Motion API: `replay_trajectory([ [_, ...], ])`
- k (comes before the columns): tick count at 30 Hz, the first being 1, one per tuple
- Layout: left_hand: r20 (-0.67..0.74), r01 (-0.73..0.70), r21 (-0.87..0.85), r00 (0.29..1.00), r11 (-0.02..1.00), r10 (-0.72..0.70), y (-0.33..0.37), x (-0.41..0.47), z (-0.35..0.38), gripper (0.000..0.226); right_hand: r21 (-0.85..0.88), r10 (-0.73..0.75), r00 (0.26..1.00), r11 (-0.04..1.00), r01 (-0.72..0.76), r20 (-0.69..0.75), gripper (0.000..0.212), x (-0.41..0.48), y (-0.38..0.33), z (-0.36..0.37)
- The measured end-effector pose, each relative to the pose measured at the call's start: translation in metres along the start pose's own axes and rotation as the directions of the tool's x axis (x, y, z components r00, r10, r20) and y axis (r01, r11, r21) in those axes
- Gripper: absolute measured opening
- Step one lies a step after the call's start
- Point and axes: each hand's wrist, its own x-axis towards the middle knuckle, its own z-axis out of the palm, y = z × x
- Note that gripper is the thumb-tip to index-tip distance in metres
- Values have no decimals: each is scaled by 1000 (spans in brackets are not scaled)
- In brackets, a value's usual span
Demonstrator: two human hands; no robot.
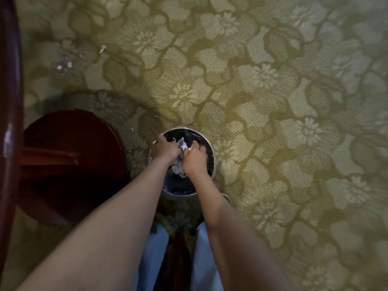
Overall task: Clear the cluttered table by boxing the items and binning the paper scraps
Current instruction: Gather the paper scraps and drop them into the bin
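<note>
A round metal bin [206,143] with a dark liner stands on the carpet straight below me. Both hands are over its mouth. My left hand [165,150] and my right hand [195,158] are cupped together around a bunch of white and purple paper scraps [182,146], which shows between the fingers and below the palms. Some dark contents lie at the bin's bottom.
The dark wooden table edge [10,101] runs down the left, with its round pedestal base [71,164] beside the bin. A few paper scraps [63,67] lie on the floral green carpet at upper left. My legs in light jeans [203,259] stand behind the bin.
</note>
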Motion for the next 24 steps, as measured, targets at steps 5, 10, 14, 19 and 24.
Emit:
replay_trajectory([
  [5, 7, 25, 44, 1000, 999, -25, -1, -14, -10, 35, -41, 35, 998, 999, -33, 48, 47, -13, -3, -13],
  [10, 3, 55, -22, 999, 998, -55, 17, -43, -30, 33, -81, 3, 1000, 997, -3, 2, 39, -42, -15, -43],
  [14, 36, -18, -74, 999, 997, 21, 43, -78, -47, 24, -114, -29, 999, 993, 25, -37, 36, -68, -31, -70],
  [19, 19, -99, -33, 995, 995, 100, 70, -122, -74, 27, -117, -32, 995, 993, 21, -98, 38, -98, -52, -108],
  [24, 52, -144, 6, 988, 990, 143, 88, -165, -106, 28, -116, -69, 986, 992, 52, -151, 35, -135, -77, -145],
])
